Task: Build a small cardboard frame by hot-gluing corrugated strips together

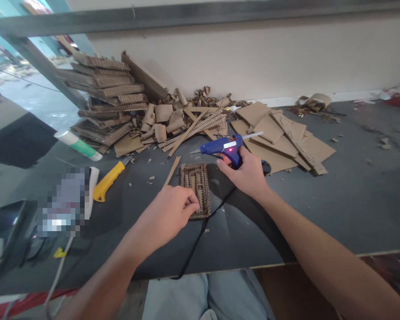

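My right hand (248,174) is wrapped round the handle of a blue hot glue gun (220,146). Its nozzle points left, a red light glows on its side and a pale glue stick (253,135) sticks out at the back. A small rectangular piece of layered corrugated cardboard (204,189) lies flat below the nozzle, apart from it. Over the lower left of that piece is my left hand (176,205), fingers curled in a pinch; what they hold, if anything, is hidden. Just beyond its knuckles lies a narrow cardboard strip (172,171).
A yellow utility knife (110,178), a phone-like device (65,202) and a white-and-green tube (80,146) lie at left. Stacked corrugated pieces (110,91), curled scraps (163,115) and flat cardboard sheets (270,129) line the back. A black cord (196,246) crosses the front edge.
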Motion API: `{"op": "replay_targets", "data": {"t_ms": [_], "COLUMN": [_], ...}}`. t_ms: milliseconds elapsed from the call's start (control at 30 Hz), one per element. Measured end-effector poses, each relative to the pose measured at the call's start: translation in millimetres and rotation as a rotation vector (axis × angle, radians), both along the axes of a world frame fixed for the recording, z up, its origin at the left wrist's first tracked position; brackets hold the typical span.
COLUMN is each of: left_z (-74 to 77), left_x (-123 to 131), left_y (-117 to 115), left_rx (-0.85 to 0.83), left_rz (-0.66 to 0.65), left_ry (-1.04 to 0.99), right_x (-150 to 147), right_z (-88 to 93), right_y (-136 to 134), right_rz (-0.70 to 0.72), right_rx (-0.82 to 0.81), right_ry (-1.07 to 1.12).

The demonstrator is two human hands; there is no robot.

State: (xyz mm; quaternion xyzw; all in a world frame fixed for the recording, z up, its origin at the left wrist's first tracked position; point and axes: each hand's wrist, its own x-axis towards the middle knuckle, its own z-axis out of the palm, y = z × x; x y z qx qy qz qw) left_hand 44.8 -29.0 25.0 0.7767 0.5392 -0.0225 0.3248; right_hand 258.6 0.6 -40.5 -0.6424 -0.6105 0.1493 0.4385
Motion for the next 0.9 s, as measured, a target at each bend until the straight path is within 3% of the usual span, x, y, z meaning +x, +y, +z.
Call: {"op": "replay_targets", "data": {"t_ms": [367, 600, 900], "left_z": [-3.1, -7.0, -17.5], "left_x": [-12, -26, -30], "left_y": [-8, -3, 11], "left_rx": [0.147, 0.167, 0.214], "left_rz": [-0.035, -0.363, -0.463], "left_ry": [-0.064, -0.077, -0.087], "right_x": [0, 0, 0], "right_z": [1.1, 1.4, 1.8], "right_y": [0, 0, -1], "right_rz": [-0.005, 0.017, 0.011], "right_rx": [0.000, -0.011, -0.013], "right_ry": [-0.008, 0.002, 0.000]}}
